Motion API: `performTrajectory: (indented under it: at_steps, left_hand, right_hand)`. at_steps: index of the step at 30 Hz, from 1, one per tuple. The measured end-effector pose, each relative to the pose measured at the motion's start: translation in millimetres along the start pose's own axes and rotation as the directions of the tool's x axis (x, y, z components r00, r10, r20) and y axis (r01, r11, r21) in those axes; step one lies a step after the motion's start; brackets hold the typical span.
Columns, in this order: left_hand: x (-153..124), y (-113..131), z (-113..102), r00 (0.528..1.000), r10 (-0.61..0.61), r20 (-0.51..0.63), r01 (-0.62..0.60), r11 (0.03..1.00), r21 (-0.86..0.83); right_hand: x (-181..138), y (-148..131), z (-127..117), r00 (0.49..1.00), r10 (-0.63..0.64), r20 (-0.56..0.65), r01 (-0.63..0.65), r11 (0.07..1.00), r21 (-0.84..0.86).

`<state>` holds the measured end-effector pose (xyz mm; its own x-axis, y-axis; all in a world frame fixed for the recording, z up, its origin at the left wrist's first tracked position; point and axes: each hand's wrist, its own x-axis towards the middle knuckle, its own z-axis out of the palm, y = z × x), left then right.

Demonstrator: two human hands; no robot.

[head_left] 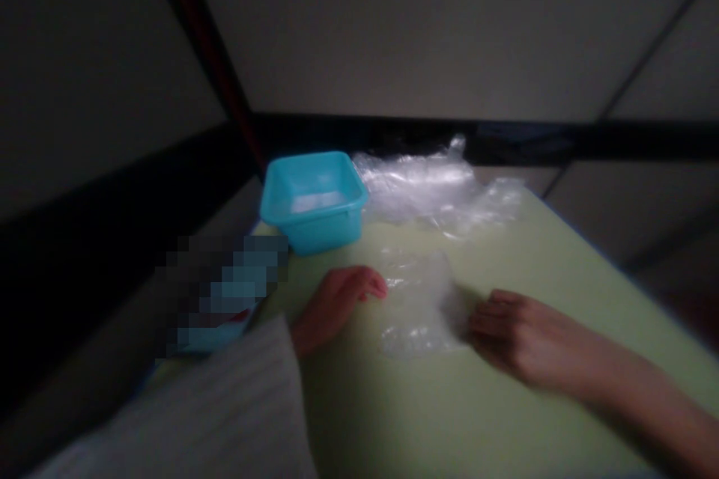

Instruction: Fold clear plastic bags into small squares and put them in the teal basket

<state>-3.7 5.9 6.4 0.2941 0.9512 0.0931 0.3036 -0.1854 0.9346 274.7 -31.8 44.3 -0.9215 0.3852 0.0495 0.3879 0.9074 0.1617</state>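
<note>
the room was dim, with a pale panelled wall (449,37) behind a dark band (314,127) and a yellow-green tabletop (359,412) in front. on my remote feed, i located the clear plastic piece (419,299) lying on the middle of the tabletop, between the two hands. the left hand (342,298), below a light ribbed sleeve (225,408), was at the left edge of the piece, fingers curled and fingertips close together; i could not tell whether they pinched the film. the right hand (511,329), its forearm bare, was at the right edge, fingers bent inward and narrow; blur and shadow kept me from confirming a hold. i noted a turquoise basin (323,230) at the far left of the tabletop, with a whitish item (317,200) inside that i could not identify. a crumpled heap of clear plastic (421,187) lay just to the right of the basin, beyond the flat piece. a pixelated patch (241,281) covered the area near the left sleeve, and i could not read its contents.
</note>
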Motion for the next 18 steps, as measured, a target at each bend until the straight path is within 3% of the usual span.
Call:
performTrajectory:
  at_steps: [18]
  left_hand:
    - [0.3,1.0,-0.4,1.000,0.025,0.014,-0.025,0.999,0.036]
  right_hand:
    - [-3.1,1.4,1.9,1.000,0.008,-0.001,-0.008,1.000,-0.010]
